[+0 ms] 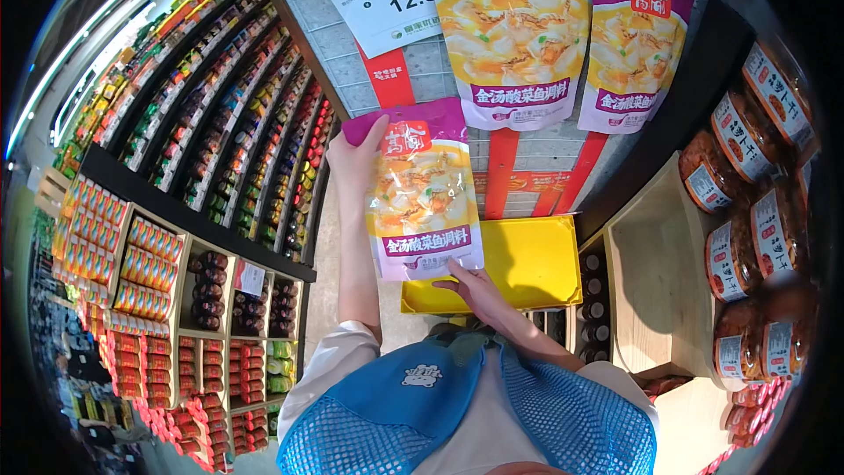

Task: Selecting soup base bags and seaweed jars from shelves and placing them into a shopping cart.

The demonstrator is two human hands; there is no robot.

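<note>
My left hand [359,152] grips the upper left corner of a purple and yellow seasoning pouch [425,201], its thumb across the front. At the lower right corner of that pouch is my right hand [471,284], fingers by the bottom edge; part of them is hidden behind it. The pouch hangs upright with its printed front towards me. Beyond it, two matching pouches, a nearer one [517,46] and one to its right [636,46], hang on a wire grid panel [422,89]. A white price card [376,7] hangs to their left.
Below the panel lies a yellow tray [527,264]. Large jars of pickled food [735,261] stand at right beside a wooden shelf compartment [653,277]. Long stocked shelves [217,126] and wooden shelving with cans and jars [204,330] line the left. Red strips [504,172] run down the panel.
</note>
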